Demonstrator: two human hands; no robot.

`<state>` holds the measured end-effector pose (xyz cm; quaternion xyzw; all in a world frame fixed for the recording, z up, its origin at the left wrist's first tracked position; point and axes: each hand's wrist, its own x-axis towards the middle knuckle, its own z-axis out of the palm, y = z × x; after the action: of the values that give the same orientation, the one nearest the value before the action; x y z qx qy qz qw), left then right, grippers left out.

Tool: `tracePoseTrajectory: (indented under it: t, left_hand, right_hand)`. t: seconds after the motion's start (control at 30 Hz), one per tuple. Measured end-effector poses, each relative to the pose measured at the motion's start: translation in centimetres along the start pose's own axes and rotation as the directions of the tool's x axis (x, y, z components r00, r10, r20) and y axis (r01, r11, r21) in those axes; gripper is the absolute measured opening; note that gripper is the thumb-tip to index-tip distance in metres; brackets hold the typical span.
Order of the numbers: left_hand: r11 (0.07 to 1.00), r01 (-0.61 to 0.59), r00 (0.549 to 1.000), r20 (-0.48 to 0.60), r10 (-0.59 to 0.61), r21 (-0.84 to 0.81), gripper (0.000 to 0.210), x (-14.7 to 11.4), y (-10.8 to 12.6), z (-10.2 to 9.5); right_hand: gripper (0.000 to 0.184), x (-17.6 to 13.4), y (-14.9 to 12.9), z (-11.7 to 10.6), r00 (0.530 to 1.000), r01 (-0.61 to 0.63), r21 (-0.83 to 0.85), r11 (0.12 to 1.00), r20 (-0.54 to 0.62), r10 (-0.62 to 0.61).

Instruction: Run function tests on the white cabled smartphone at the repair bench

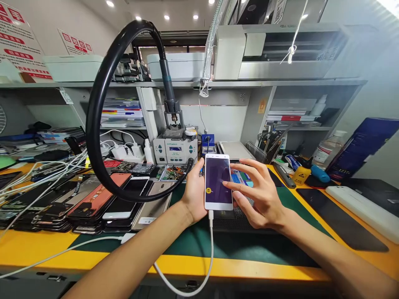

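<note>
My left hand [195,192] holds a white smartphone [218,180] upright above the bench, thumb along its left edge and the other fingers hidden behind it. The phone's screen is dark purple with a small yellow icon low on the left. A white charging cable [212,241] is plugged into its bottom edge and loops down past the bench's front. My right hand [260,193] has its fingers spread, with one fingertip at the screen and the thumb close to the phone's right edge. Whether that fingertip presses the glass, I cannot tell.
Stacks of phones and phone parts [90,199] cover the bench's left side. A thick black hose [93,124] arches up from the rework station [176,148]. On the right lie a dark flat panel [339,218], a yellow bottle [301,174] and a clear bottle [328,149].
</note>
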<state>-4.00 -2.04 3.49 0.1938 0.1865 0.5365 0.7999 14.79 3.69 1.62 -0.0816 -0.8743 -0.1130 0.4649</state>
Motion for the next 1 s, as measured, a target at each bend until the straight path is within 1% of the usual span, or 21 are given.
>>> tracePoseTrajectory:
  t: [0.13,0.3,0.47,0.6,0.73,0.87,1.0]
  left_hand:
    - [1.000,-0.012,1.000,-0.013,0.012,0.006,0.074,0.0,0.4,-0.2]
    - [1.000,-0.022,1.000,0.000,0.022,0.015,0.071,0.2,0.3,-0.9]
    - [0.999,-0.041,0.999,0.028,0.040,0.032,0.067,0.3,-0.3,-1.2]
    - [0.998,-0.039,0.999,-0.008,0.039,0.056,0.063,0.5,-0.7,-1.5]
    - [0.998,-0.030,1.000,0.004,0.030,0.046,0.062,0.6,-0.9,-1.6]
    - [0.999,-0.030,0.999,0.036,0.029,0.027,0.062,0.6,-0.7,-1.4]
    - [1.000,-0.018,1.000,0.020,0.018,0.003,0.066,0.4,-0.4,-0.9]
  right_hand:
    - [0.027,0.0,-0.5,-0.2,0.998,0.054,0.020,0.998,-0.015,-0.054]
    - [0.026,0.1,-1.6,0.2,0.996,0.084,0.069,0.994,0.015,-0.086]
    - [0.029,0.0,-2.5,0.9,0.995,0.076,0.111,0.991,0.061,-0.083]
    - [0.032,0.0,-2.8,1.2,0.992,0.055,0.111,0.992,0.107,-0.067]
    - [0.035,0.2,-2.6,1.3,0.991,0.024,0.078,0.997,0.130,-0.034]
    - [0.037,0.2,-1.7,1.1,0.996,-0.004,0.041,0.999,0.094,0.000]
    - [0.037,0.1,-0.7,0.7,0.997,-0.040,-0.007,0.999,0.064,0.041]
